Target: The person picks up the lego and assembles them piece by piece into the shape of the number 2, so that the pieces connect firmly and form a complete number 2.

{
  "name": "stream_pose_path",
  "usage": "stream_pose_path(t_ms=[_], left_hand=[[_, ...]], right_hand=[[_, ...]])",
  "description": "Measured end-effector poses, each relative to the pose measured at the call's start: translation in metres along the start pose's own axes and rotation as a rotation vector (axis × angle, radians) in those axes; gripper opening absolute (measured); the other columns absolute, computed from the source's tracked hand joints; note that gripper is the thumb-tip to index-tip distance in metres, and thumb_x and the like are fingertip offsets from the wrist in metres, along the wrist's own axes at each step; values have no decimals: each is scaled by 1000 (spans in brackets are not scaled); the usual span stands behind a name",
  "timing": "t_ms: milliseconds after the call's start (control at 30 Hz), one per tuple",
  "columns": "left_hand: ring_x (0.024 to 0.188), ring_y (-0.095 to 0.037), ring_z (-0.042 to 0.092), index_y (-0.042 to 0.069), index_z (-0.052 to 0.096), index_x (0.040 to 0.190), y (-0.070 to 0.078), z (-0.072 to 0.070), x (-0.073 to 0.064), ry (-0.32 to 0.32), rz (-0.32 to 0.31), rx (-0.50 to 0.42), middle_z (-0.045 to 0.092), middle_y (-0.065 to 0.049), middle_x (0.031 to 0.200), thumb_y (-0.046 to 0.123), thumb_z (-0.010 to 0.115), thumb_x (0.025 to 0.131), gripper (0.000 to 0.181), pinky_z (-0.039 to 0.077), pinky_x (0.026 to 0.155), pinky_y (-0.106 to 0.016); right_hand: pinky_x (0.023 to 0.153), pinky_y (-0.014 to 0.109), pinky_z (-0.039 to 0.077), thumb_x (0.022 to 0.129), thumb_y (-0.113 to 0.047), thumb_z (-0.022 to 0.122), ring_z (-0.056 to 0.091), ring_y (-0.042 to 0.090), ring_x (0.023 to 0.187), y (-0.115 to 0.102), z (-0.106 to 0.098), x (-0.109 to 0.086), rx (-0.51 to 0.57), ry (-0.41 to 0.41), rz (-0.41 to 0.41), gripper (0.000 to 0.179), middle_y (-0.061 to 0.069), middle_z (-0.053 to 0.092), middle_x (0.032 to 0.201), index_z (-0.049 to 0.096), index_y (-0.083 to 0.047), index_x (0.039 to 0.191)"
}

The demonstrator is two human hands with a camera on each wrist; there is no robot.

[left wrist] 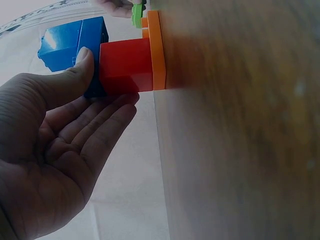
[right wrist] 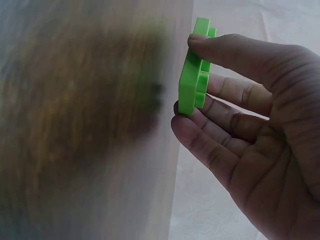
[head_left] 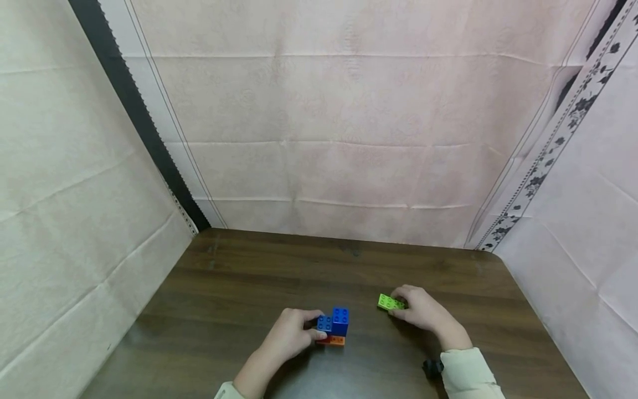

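My left hand (head_left: pixel 291 335) pinches a small stack of toy building bricks near the front middle of the table. An orange base plate (left wrist: pixel 158 50) is lowest, with a red brick (left wrist: pixel 127 65) on it. Above that comes a flatter blue brick (head_left: pixel 324 323), between my thumb and fingers. A taller blue brick (head_left: pixel 340 321) tops the stack on its right side. Farther right, my right hand (head_left: pixel 423 310) holds a thin lime-green brick (head_left: pixel 389 302) between thumb and fingers. In the right wrist view its studs face the palm, and a gap separates it from the tabletop.
Brown wood-grain table (head_left: pixel 239 282) lies under both hands, its back edge against a pale cloth wall (head_left: pixel 349 166). More cloth hangs on the left and right sides. A small black device (head_left: pixel 432 368) sits at my right wrist.
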State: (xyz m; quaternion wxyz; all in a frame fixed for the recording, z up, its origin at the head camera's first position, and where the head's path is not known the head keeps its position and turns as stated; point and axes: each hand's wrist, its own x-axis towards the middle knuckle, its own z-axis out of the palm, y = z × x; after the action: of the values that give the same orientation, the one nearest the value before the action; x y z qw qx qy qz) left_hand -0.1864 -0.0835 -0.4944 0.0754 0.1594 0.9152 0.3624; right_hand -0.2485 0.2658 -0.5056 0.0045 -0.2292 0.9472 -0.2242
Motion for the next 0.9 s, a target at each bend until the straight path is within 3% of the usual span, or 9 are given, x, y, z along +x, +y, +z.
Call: stream_pose_path(t_ms=[433,900], left_hand=[[99,-22,69,18,75,120,-1,1,1,8,24,-3,74,-3,110,34,80,85,39,56,86,-45],[107,-28,68,15,74,122,-1,0,0,6,21,-11,74,-6,114,31,80,86,40,53,92,-50]], right_hand=[[78,38,54,91,-26,76,64,16,94,-8,2,0,52,-9,-7,30,2,69,109,70,-8,115],[79,35,55,94,-28,73,64,12,92,-33,0,3,46,0,-99,29,-3,69,108,70,-10,117]])
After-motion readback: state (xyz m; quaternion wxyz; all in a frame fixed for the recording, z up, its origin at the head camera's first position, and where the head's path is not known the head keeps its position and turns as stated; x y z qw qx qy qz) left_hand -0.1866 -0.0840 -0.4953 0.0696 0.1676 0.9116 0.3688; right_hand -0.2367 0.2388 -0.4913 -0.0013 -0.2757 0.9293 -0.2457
